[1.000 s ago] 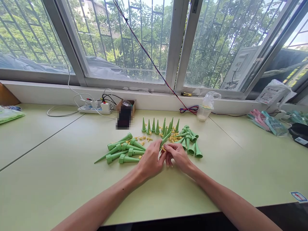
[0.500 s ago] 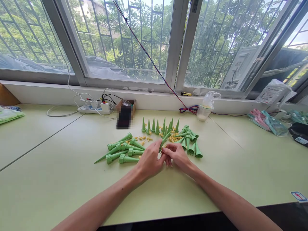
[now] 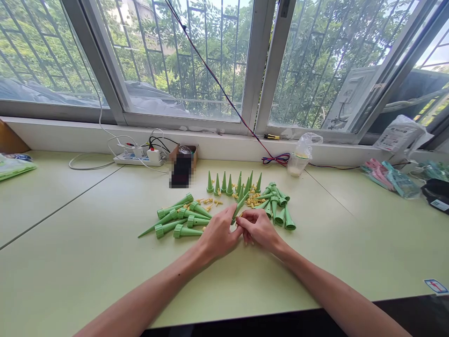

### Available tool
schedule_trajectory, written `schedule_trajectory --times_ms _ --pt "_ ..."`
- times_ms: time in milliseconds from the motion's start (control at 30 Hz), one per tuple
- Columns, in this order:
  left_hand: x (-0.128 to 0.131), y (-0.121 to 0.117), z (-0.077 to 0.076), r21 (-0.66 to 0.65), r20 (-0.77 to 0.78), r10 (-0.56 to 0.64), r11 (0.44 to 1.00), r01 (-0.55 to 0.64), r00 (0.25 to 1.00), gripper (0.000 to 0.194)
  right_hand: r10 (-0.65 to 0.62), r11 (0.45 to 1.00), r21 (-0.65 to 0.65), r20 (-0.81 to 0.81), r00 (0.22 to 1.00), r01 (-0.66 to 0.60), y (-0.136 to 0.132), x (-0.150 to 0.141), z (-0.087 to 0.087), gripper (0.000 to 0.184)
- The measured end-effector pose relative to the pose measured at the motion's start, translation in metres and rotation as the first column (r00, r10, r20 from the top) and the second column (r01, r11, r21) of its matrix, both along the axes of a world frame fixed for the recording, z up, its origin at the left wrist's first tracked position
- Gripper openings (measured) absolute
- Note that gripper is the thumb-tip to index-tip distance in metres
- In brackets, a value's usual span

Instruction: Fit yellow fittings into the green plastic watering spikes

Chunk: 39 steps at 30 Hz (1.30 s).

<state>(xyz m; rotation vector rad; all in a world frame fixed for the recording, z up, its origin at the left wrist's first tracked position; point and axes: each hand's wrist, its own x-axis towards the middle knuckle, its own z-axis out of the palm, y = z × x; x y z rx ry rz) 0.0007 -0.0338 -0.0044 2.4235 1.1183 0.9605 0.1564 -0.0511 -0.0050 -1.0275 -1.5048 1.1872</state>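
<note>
My left hand (image 3: 220, 230) is closed around a green plant watering spike (image 3: 242, 202), whose tip points up and to the right. Close against it, my right hand (image 3: 258, 228) pinches a small yellow valve (image 3: 241, 216) at the spike's near end. The fingers partly hide the valve, so I cannot tell whether it sits in the spike. Left of my hands lie several green spikes with ribbed caps (image 3: 187, 231). Capless green cones (image 3: 289, 220) are heaped on the right. Loose yellow valves (image 3: 253, 200) lie just beyond my right hand.
Several green cones (image 3: 223, 183) stand upright behind my hands. Farther back are a power strip (image 3: 138, 160), a small cardboard box (image 3: 195, 154), and a plastic cup with a bag (image 3: 298, 163). Packaged pink and teal items (image 3: 391, 178) lie at right. The green table (image 3: 105, 281) ends at a near edge.
Both hands stay almost in place. Slightly less of the yellow valve shows between my right fingers, close to the spike.
</note>
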Motion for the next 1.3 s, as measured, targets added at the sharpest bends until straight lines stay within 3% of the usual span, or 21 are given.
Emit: schedule_trajectory --times_ms 467,833,1100,1300 --pt "0.001 -0.002 0.001 0.030 0.032 0.010 0.999 -0.011 0.999 0.039 -0.035 0.999 0.000 -0.043 0.998 0.035 0.004 -0.003 -0.008 0.037" --pt "0.004 -0.004 0.003 0.037 0.045 0.014 0.999 -0.015 0.999 0.030 0.034 0.986 -0.153 -0.199 0.979 -0.065 0.003 -0.003 0.004 0.033" --pt "0.004 -0.002 0.001 0.040 0.038 0.021 0.999 -0.022 0.999 0.037 0.043 0.954 -0.260 -0.368 0.929 -0.148 0.007 -0.003 -0.004 0.030" --pt "0.003 -0.001 0.000 0.039 0.052 0.034 0.999 -0.036 0.998 0.038 0.034 0.958 -0.252 -0.372 0.928 -0.136 0.006 -0.005 -0.001 0.034"
